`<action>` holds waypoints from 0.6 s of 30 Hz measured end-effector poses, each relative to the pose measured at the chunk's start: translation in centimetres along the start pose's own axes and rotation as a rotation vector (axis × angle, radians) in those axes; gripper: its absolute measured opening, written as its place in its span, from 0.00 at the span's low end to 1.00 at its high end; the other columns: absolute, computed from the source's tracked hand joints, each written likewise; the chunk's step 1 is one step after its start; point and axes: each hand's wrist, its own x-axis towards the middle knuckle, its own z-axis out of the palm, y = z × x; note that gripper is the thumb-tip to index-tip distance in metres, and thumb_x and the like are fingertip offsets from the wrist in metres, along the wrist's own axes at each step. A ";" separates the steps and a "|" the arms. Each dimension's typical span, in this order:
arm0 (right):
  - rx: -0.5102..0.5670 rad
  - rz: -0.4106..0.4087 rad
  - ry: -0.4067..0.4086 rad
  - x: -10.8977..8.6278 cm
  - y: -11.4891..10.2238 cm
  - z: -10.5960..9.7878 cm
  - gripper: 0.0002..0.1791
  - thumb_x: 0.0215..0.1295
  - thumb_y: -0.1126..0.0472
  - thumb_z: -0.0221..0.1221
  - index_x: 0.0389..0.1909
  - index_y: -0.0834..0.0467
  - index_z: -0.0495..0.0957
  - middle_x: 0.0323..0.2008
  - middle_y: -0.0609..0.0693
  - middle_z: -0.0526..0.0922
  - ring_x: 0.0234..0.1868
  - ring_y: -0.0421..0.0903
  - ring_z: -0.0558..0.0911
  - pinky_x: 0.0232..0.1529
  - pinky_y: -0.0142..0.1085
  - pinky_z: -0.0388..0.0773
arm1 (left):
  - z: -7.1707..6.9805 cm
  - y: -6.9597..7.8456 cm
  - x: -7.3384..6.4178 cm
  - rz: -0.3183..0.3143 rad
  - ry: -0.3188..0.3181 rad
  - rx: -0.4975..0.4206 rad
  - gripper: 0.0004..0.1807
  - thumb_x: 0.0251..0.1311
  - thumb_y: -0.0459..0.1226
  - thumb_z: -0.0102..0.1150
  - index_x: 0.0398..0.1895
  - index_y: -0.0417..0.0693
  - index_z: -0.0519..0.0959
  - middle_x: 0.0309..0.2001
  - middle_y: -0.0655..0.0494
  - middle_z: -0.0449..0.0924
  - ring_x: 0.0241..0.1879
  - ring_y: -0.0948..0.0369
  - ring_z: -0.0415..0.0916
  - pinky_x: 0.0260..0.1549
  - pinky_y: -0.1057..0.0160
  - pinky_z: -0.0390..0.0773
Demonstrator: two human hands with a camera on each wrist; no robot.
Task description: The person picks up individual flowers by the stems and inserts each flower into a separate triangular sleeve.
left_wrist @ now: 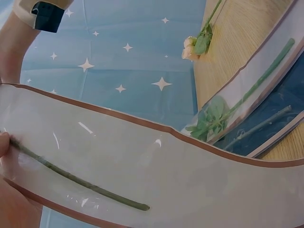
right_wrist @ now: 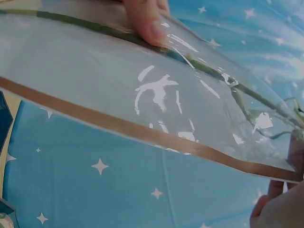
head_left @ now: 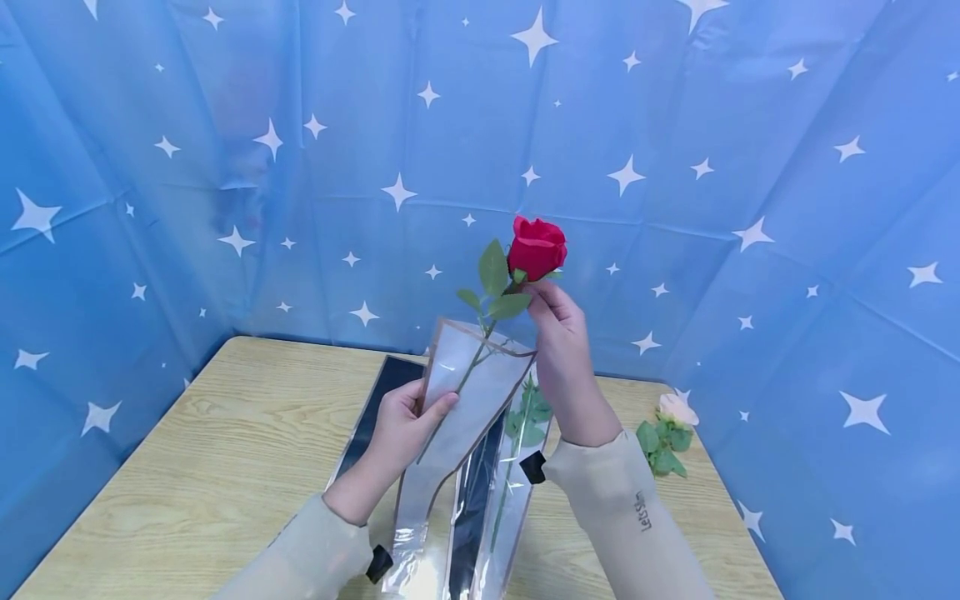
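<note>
A red artificial rose (head_left: 537, 248) with green leaves stands tilted in the head view, its stem running down inside a clear and white flower sleeve (head_left: 472, 367) with a brown border. My right hand (head_left: 564, 350) pinches the stem just below the bloom. My left hand (head_left: 408, 425) grips the sleeve lower down at its left edge, thumb over the front. Through the film in the left wrist view, the stem (left_wrist: 85, 183) ends partway down the sleeve. The left thumb (right_wrist: 154, 33) presses on the film over the stem in the right wrist view.
Beneath the held sleeve lie further sleeves, one dark (head_left: 382, 400) and one white holding a green leafy stem (head_left: 531, 412). A pale rose (head_left: 677, 410) lies at the right of the wooden table (head_left: 247, 417). A blue starred curtain (head_left: 450, 142) hangs around it.
</note>
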 end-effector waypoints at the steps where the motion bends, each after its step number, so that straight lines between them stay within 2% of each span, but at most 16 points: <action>1: 0.006 -0.004 -0.004 0.1 0.0 0.0 0.16 0.71 0.67 0.46 0.37 0.46 0.81 0.43 0.43 0.79 0.56 0.44 0.69 0.64 0.42 0.57 | 0.0 -0.5 0.1 0.000 -0.002 -0.005 0.08 0.58 0.32 0.62 0.38 0.35 0.82 0.28 0.39 0.82 0.21 0.60 0.73 0.18 0.69 0.70; 4: 0.020 -0.002 -0.019 0.1 -0.1 -0.1 0.18 0.69 0.69 0.48 0.35 0.45 0.81 0.43 0.41 0.79 0.54 0.43 0.70 0.62 0.41 0.59 | 0.1 -1.8 0.3 -0.004 -0.002 -0.016 0.09 0.57 0.34 0.63 0.39 0.38 0.82 0.30 0.41 0.83 0.23 0.61 0.75 0.20 0.68 0.72; 6: 0.010 0.004 -0.024 0.0 -0.1 -0.2 0.18 0.68 0.70 0.49 0.34 0.44 0.81 0.43 0.40 0.80 0.54 0.42 0.71 0.61 0.39 0.62 | 0.2 -2.1 0.4 0.001 0.001 -0.016 0.10 0.57 0.34 0.64 0.39 0.38 0.82 0.31 0.42 0.83 0.23 0.63 0.74 0.19 0.68 0.72; 12: -0.027 -0.005 -0.019 0.0 -0.4 -0.2 0.18 0.64 0.73 0.52 0.30 0.45 0.80 0.40 0.40 0.80 0.51 0.42 0.74 0.53 0.33 0.71 | -0.1 0.3 0.1 0.041 0.014 0.006 0.08 0.56 0.29 0.63 0.37 0.32 0.82 0.29 0.38 0.83 0.21 0.66 0.73 0.19 0.68 0.71; 18: -0.095 0.036 -0.042 -0.2 0.0 -0.2 0.18 0.64 0.72 0.53 0.31 0.44 0.81 0.39 0.40 0.80 0.53 0.43 0.72 0.53 0.34 0.70 | -0.1 0.4 0.1 0.046 0.012 -0.004 0.09 0.56 0.29 0.63 0.38 0.32 0.81 0.31 0.37 0.83 0.24 0.61 0.76 0.22 0.69 0.73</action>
